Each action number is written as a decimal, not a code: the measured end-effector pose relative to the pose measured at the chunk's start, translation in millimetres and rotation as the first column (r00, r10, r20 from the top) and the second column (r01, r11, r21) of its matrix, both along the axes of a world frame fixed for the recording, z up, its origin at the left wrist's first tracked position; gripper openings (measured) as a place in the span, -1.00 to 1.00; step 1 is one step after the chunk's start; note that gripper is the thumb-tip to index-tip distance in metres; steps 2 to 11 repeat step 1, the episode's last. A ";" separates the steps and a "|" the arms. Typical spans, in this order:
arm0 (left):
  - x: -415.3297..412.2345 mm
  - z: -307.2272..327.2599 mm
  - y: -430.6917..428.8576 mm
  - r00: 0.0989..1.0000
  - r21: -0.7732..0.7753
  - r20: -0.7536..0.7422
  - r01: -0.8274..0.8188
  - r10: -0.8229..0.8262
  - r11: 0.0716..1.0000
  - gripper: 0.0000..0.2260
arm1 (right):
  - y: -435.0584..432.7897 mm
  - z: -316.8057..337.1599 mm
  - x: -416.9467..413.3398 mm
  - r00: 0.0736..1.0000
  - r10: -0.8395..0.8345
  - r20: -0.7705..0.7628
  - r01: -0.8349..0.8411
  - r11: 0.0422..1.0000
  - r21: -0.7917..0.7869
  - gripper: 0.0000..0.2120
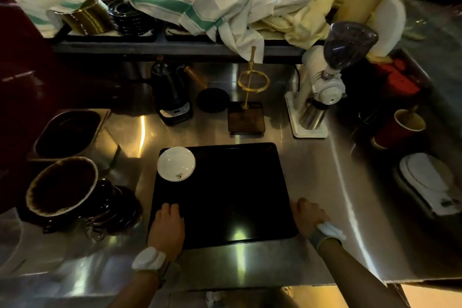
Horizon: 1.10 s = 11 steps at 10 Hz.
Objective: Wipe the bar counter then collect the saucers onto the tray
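A black rectangular tray [232, 197] lies on the steel counter in front of me. One white saucer [176, 163] sits in its far left corner. My left hand [167, 229] grips the tray's near left edge, fingers curled over the rim. My right hand [308, 217] grips the tray's near right edge. Both wrists carry white bands. A stack of dark saucers [130, 19] stands on the raised shelf at the back left. White and green-striped cloths [200, 7] are draped along that shelf.
A dark bowl on stacked dark dishes [62, 187] and a steel container [68, 134] sit to the left. Behind the tray stand a black kettle [170, 92], a brass dripper stand [250, 97] and a white grinder [322, 92]. A red cup [400, 127] and white scale [427, 182] sit right.
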<state>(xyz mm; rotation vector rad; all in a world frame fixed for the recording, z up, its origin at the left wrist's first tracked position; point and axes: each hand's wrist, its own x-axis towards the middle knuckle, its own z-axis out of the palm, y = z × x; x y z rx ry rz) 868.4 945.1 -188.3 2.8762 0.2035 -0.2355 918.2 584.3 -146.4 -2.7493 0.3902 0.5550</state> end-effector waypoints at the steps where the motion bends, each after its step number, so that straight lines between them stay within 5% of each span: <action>1: 11.5 -0.6 -24.0 1.000 -0.098 0.026 -0.009 0.011 0.995 -0.77 | -21.5 -4.0 -2.1 1.000 0.014 0.007 -0.014 0.994 0.107 -0.69; 11: 11.5 -0.6 -24.0 1.000 -0.098 0.026 -0.009 0.011 0.995 -0.77 | -21.5 -4.0 -2.1 1.000 0.014 0.007 -0.014 0.994 0.107 -0.69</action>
